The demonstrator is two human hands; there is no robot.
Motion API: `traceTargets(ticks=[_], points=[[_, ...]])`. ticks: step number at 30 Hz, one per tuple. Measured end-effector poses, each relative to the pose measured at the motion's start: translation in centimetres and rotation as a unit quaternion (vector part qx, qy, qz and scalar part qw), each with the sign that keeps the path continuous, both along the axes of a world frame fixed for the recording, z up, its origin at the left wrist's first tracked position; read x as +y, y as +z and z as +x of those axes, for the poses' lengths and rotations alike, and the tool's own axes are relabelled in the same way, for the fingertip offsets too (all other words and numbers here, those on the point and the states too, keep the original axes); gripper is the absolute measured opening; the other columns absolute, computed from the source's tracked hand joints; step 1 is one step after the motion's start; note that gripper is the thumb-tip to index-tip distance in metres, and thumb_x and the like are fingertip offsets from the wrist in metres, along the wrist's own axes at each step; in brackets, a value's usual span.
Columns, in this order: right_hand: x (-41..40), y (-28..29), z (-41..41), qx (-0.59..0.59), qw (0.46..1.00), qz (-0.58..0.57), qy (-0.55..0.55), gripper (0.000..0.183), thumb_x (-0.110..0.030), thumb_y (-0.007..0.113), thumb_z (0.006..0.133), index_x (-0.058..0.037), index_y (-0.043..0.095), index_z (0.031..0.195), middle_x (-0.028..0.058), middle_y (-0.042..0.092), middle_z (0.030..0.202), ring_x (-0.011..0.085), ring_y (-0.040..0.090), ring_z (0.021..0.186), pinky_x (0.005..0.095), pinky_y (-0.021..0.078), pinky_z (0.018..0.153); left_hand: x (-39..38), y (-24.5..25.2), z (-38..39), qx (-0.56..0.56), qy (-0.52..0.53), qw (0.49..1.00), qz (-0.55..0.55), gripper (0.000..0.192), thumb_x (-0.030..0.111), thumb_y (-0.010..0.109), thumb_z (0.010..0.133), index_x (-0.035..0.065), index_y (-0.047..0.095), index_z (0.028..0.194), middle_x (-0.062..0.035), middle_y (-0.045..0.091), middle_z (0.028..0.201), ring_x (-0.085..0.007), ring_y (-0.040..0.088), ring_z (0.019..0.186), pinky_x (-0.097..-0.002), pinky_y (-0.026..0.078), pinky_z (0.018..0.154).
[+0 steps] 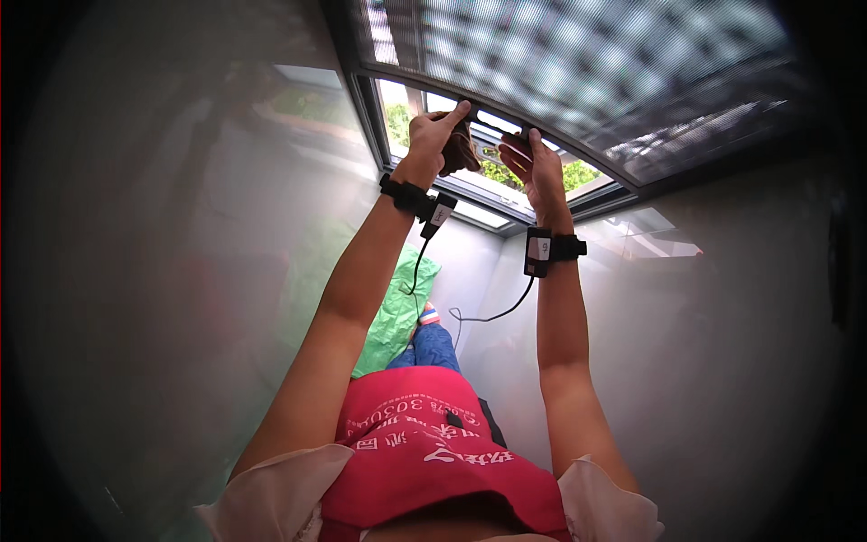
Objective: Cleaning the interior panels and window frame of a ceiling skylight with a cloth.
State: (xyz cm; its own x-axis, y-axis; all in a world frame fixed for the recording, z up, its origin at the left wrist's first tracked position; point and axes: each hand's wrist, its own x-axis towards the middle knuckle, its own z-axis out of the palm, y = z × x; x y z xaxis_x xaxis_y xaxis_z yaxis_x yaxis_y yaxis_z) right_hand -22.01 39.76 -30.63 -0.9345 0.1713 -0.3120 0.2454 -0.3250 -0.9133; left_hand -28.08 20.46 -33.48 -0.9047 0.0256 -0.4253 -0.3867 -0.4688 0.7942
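Note:
A brown cloth (460, 150) is bunched in my left hand (428, 141), whose thumb also rests at the lower edge of a framed window screen (576, 74). My right hand (544, 175) grips a dark part on that same edge with its thumb in front, the other fingers stretched out behind. Between both hands runs the dark lower rail of the screen, its mesh slanting overhead. Behind it lies the grey window frame (369, 122), with bright light and green foliage (579, 175) beyond. Part of the cloth is hidden by my left hand.
Glossy pale wall panels (677, 339) rise close on both sides. Below hangs or lies a green plastic sheet (393, 325) beside my legs. Cables (504, 311) dangle from black devices (539, 252) strapped to my wrists. I wear a red apron (413, 447) bearing writing.

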Motion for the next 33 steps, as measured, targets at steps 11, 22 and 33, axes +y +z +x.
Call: traceTargets(ticks=[11,22,33], points=[[1.1,-1.1,-0.2,0.014,1.0,-0.013,-0.009,0.044,-0.032,0.046,0.108,0.0093,0.062,0.113,0.0219,0.073,0.102,0.0295,0.074,0.089,0.0388,0.0626,0.085,1.1,0.2,-0.3,-0.048,-0.009,0.998,-0.036,0.038,0.025,0.084,0.084,-0.0051,0.066,0.098,-0.0143,0.072,0.09,-0.0227,0.072,0.073,-0.035,0.06,0.065],[0.9,-0.7,0.0,0.006,1.0,0.007,0.0,0.043,-0.031,0.047,0.108,0.0096,0.061,0.113,0.023,0.073,0.103,0.0319,0.074,0.093,0.0414,0.0626,0.087,1.9,-0.5,-0.5,0.043,-0.001,0.995,-0.087,0.038,0.028,0.077,0.09,-0.0056,0.065,0.102,-0.0117,0.068,0.086,-0.0201,0.067,0.071,-0.0352,0.055,0.063],[1.6,-0.9,0.1,0.0,0.999,-0.017,-0.039,0.04,-0.026,0.046,0.108,0.0113,0.058,0.114,0.0245,0.072,0.102,0.0314,0.075,0.09,0.0392,0.0637,0.085,1.9,0.8,-0.6,0.016,-0.059,0.993,-0.099,0.029,0.024,0.076,0.09,-0.0048,0.069,0.094,-0.0132,0.071,0.082,-0.0211,0.07,0.065,-0.0328,0.057,0.057]])
